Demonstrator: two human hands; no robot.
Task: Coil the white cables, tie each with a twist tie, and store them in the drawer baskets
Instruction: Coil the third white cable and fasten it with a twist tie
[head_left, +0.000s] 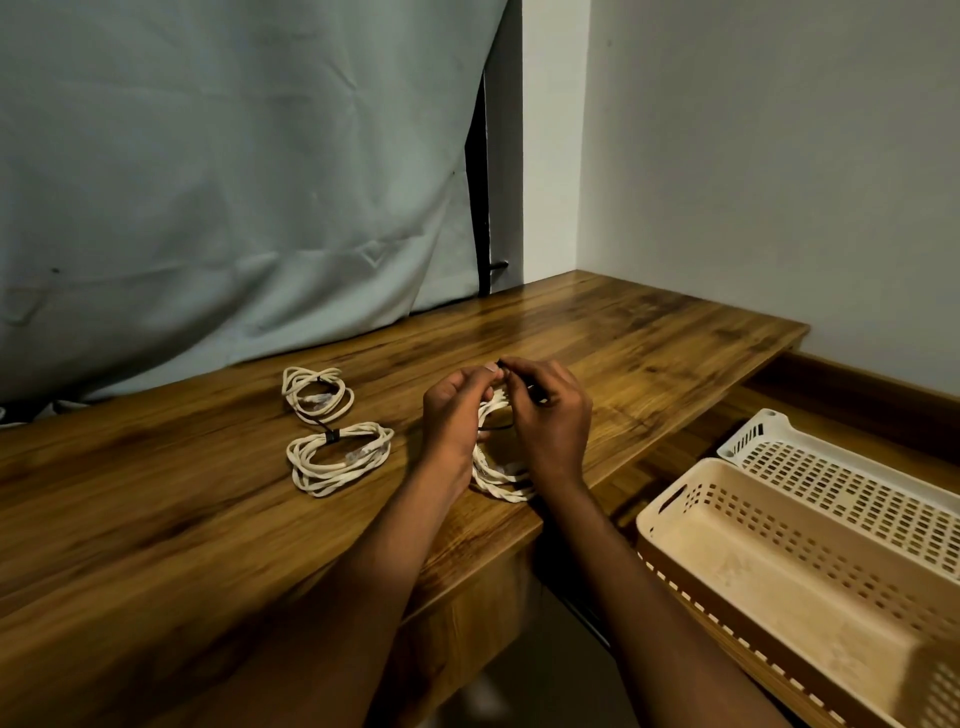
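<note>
Tying off the third coil is the step in hand, on the brown wooden worktop (156, 519) that fills the near left of the scene. To its right, lower down, an open drawer holds two perforated plastic baskets, a cream one (670, 525) nearer and a white one (748, 431) farther; neither holds any cable. Two coiled white cables lie on the left of the worktop, the nearer coil (337, 460) and the farther coil (317, 397), each with a dark tie. The third coiled white cable (501, 483) rests near the worktop's right edge between the hands. The left hand (452, 415) curls its grip round the coil's far side; the right hand (550, 415) pinches the thin black twist tie (498, 427). To do this well, I judge the left hand should keep the loops bunched flat while the right hand draws the tie snug and twists its ends together close against the strands, so no loop slips free.
</note>
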